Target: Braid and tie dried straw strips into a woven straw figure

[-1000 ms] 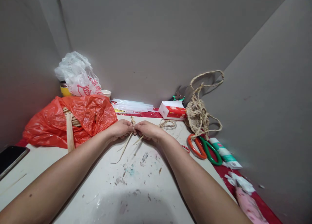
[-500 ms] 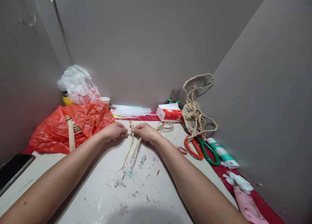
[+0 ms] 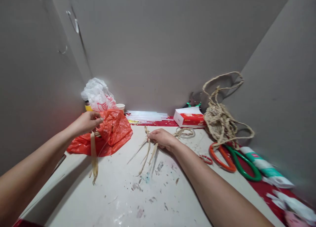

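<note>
My right hand pinches a short braid of pale plant fibre at the middle of the white tabletop. The braid's knotted tip pokes up past my fingertips, and loose fibre strands hang from it toward me. My left hand is raised over the red plastic bag, thumb and fingers drawn together; what they hold, if anything, I cannot make out. Below that hand a flat fibre strip trails out of the bag onto the tabletop. More fibre inside the bag is partly hidden.
A heap of braided rope leans at the back right, beside orange and green handles and a white-and-teal tube. At the back are a red-and-white box, translucent sticks, a paper cup and a white plastic bag.
My left hand has left the braid and moved left, up over the red bag. My right hand still grips the braid, whose strands now spread apart. The view has shifted left.
</note>
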Demonstrator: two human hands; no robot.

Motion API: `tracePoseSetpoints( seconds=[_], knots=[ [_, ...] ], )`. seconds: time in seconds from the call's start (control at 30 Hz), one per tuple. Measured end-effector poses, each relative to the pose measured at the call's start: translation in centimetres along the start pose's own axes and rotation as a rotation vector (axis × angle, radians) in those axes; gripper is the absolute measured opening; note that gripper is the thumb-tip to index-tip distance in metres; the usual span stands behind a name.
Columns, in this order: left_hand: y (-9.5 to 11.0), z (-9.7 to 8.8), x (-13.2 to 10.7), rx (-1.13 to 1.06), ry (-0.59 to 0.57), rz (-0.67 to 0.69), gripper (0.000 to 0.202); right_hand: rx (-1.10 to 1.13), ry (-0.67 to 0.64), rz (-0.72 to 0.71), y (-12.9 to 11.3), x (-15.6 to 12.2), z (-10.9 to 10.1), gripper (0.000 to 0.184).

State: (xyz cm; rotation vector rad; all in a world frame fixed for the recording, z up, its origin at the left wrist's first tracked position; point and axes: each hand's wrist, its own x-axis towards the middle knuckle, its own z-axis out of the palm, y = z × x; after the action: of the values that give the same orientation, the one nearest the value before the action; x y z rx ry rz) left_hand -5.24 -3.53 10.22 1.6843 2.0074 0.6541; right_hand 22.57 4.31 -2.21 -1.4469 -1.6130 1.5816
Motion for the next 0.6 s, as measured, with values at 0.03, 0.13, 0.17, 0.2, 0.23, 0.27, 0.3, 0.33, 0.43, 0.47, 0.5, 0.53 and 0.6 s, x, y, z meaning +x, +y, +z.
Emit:
tracePoseSetpoints(
  seconds=[0.03,0.13,0.17,0.2,0.23,0.27,0.3,0.33,0.43,0.47,0.5,0.53,0.6],
  knots=[
    [-0.9,-0.9,-0.3,0.011,0.058,-0.004,0.025,-0.003,-0.003,0.002,0.0,0.0,0.0,0.022],
    [-3.6,-2.1,-1.2,0.082,0.162,-0.041,0.028,-0.011,-0.025,0.005,0.0,0.0,0.0,0.023],
    [-4.4,-2.0,-1.4,0.125,0.181,-0.059,0.029,-0.012,-0.034,0.006,0.0,0.0,0.0,0.023],
    [-5.1,-1.7,-1.5,0.177,0.196,-0.079,0.03,-0.012,-0.041,0.007,0.0,0.0,0.0,0.023],
    [-5.7,-1.2,-1.5,0.225,0.203,-0.101,0.032,-0.011,-0.044,0.008,0.0,0.0,0.0,0.023],
    [-6.3,-0.7,-1.5,0.261,0.204,-0.124,0.034,-0.01,-0.045,0.01,0.1,0.0,0.1,0.022],
    [-6.8,-0.1,-1.4,0.279,0.194,-0.152,0.035,-0.008,-0.046,0.011,0.1,0.0,0.1,0.022],
    [-7.3,0.5,-1.3,0.283,0.179,-0.18,0.036,-0.007,-0.049,0.009,0.1,0.1,0.1,0.022],
    [-8.3,1.9,-1.0,0.253,0.161,-0.227,0.028,-0.005,-0.064,-0.002,0.1,0.1,0.1,0.023],
    [-8.4,2.1,-1.0,0.219,0.169,-0.219,0.025,-0.005,-0.066,-0.002,0.1,0.1,0.1,0.023],
    [-8.4,2.2,-1.0,0.157,0.173,-0.199,0.023,-0.005,-0.065,0.001,0.1,0.1,0.1,0.022],
    [-8.2,2.3,-1.1,0.065,0.166,-0.172,0.022,-0.007,-0.061,0.006,0.1,0.1,0.1,0.021],
    [-7.4,2.2,-1.6,-0.177,0.095,-0.128,0.023,-0.008,-0.054,0.015,0.1,0.1,0.0,0.021]
  ],
)
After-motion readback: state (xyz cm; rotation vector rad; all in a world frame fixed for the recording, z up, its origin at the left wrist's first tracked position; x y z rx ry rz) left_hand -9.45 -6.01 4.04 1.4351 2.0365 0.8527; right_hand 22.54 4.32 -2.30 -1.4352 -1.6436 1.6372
